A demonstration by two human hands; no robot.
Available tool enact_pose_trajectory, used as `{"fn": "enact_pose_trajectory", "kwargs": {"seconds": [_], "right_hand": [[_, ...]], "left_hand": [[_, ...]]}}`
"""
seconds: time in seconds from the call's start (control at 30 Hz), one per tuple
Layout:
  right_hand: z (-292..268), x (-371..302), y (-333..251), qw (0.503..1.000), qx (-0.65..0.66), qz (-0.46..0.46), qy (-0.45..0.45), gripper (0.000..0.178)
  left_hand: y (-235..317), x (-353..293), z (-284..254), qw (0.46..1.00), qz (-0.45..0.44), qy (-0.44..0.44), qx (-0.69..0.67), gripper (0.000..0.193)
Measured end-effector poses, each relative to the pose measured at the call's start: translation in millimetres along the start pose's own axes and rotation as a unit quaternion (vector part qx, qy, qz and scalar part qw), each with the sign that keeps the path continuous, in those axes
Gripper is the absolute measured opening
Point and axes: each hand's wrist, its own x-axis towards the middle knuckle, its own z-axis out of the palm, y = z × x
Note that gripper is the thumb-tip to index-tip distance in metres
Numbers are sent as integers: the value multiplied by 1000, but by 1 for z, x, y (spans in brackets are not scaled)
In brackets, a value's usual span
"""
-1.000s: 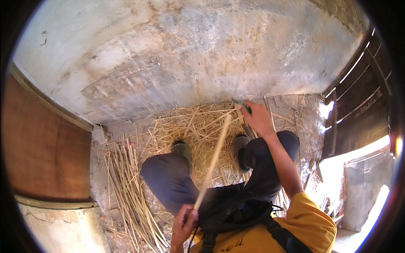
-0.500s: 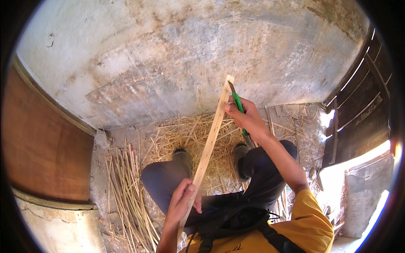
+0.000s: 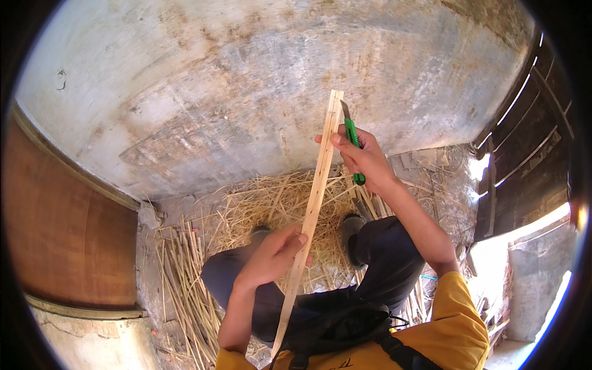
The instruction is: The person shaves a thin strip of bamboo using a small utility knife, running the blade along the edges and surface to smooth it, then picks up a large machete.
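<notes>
A long, pale wooden strip runs upright and slightly tilted in front of me, its lower end near my waist. My left hand grips it around the middle, thumb on its face. Near the top, my right hand holds a green utility knife, with the thumb and fingers also against the strip. The knife's blade is out and points up beside the strip's right edge, close to the top end. A thin lengthwise line shows at that end; whether it is a split, I cannot tell.
Shavings and straw cover the floor between my shoes. A bundle of thin sticks lies to the left. A stained wall stands ahead, a brown wooden panel at left, dark slatted boards at right.
My left hand has moved up along the strip toward its middle. The strip's top and the knife have risen a little, and the blade now sits at the strip's right edge.
</notes>
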Motion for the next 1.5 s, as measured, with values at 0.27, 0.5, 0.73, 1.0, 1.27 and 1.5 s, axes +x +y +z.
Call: {"fn": "enact_pose_trajectory", "kwargs": {"seconds": [0.27,0.5,0.73,1.0,1.27,1.5], "right_hand": [[-28,3,4,1000,-13,3,-13,34],[-28,1,4,992,-122,-12,2,31],[-23,6,15,985,-167,-48,0,19],[-18,10,21,982,-169,-85,2,17],[-29,5,1,941,-299,-129,97,30],[-13,-9,10,903,-345,-245,75,37]], "left_hand": [[-1,31,0,995,-24,-44,-87,28],[-20,42,12,989,-13,-21,-143,27],[-23,40,9,995,23,-19,-100,29],[-29,36,11,993,-16,0,-119,31],[-30,33,3,975,-80,26,-205,42],[-33,33,4,966,-60,12,-251,49]]}}
